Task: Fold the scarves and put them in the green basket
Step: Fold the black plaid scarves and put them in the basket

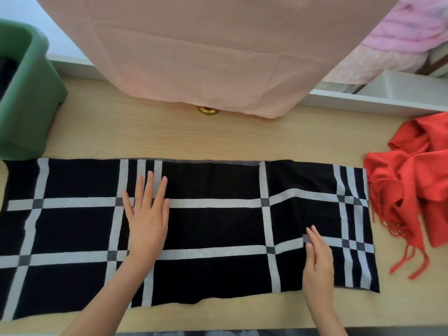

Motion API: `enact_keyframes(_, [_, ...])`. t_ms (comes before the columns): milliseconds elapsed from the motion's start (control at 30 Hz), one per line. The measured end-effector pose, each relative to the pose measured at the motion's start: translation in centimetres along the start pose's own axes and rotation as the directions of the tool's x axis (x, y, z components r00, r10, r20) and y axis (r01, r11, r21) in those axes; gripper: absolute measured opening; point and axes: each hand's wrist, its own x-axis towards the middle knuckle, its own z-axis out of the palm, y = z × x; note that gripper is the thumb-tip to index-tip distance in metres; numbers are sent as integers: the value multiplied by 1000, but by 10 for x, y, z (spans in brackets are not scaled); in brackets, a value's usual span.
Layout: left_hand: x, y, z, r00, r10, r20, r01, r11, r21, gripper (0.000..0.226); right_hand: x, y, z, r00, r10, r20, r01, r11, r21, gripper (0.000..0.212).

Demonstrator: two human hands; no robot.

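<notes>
A black scarf with white checks (213,229) lies spread flat across the wooden table (218,139), running past the left edge of the view. My left hand (148,214) presses flat on it left of the middle, fingers straight and spread. My right hand (317,260) rests on the scarf's right part with straight fingers, by a slight crease. A crumpled red scarf (412,190) with fringes lies at the table's right end, just beyond the black scarf. The green basket (26,98) stands at the back left; something dark lies inside it.
A peach cloth (206,52) hangs down over the back of the table, with a small brass object (208,109) under its hem. Pink bedding (407,27) shows at the top right, beyond a white ledge (363,99).
</notes>
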Motion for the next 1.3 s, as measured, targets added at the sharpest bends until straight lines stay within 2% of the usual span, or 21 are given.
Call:
enact_keyframes(167, [-51,37,4,982,179,52,-180,983,22,50,-7,16,-4,997,-73,-6,70,972,-226,52])
enact_keyframes(233, [-70,33,12,982,161,94,-167,984,59,52,-11,19,-5,996,-73,-48,57,959,-277,54])
enact_keyframes(333, [-81,25,19,981,130,144,-146,983,107,55,-17,23,-1,997,-50,-62,32,965,-262,56])
enact_keyframes(433, [-79,27,19,979,121,162,-141,983,119,56,-15,25,2,993,-35,-111,13,981,-192,44])
enact_keyframes(500, [-79,28,18,981,112,160,-130,986,109,56,-12,26,1,988,-84,-132,57,980,-192,32])
enact_keyframes(633, [-80,28,18,981,112,155,-129,987,100,56,4,40,-17,969,-230,-88,194,933,-303,20])
enact_keyframes(800, [-80,28,18,981,109,159,-124,988,89,55,20,54,-35,954,-284,-93,220,879,-424,18])
enact_keyframes(900, [-81,27,19,981,107,162,-124,988,94,56,17,53,-35,970,-226,-94,175,907,-383,18])
enact_keyframes(1033, [-81,28,19,981,105,160,-122,988,97,56,16,37,-37,996,-79,-38,74,988,-138,15])
enact_keyframes(1167, [-76,46,19,985,110,132,-116,992,42,54,37,24,-40,997,-79,-11,78,991,-111,38])
enact_keyframes(1300, [-55,87,25,963,227,145,-233,972,26,54,77,15,-24,973,-175,149,211,937,-280,64])
